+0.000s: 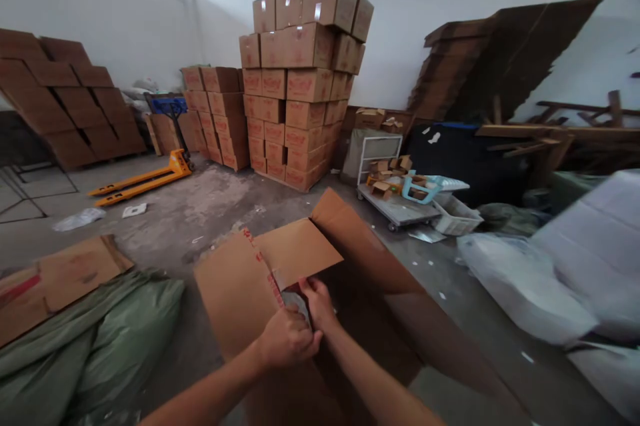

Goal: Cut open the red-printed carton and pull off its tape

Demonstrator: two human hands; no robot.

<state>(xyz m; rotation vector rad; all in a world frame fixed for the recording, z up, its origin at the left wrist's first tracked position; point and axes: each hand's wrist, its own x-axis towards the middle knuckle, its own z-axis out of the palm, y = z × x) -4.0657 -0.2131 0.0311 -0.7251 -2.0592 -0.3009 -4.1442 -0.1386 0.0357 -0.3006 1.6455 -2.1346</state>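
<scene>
A large open cardboard box (230, 286) stands in front of me, with flaps spread out. Tape with red print (259, 258) runs along the seam between its left panel and a raised flap (300, 249). My left hand (290, 338) is closed in a fist at the lower end of this tape, which appears gripped in the fingers. My right hand (319, 304) is just beside it, thumb against the flap's lower edge, fingers curled beneath. Between the hands shows a crumpled translucent strip, partly hidden. The box's dark interior (370, 319) opens to the right.
Tall stacks of cartons (305, 86) stand at the back. A yellow pallet jack (145, 179) is at left. A green sheet (125, 326) and flattened cardboard (80, 269) lie nearby. At right are a trolley (400, 209), a white crate (457, 216) and plastic-wrapped bundles (525, 286).
</scene>
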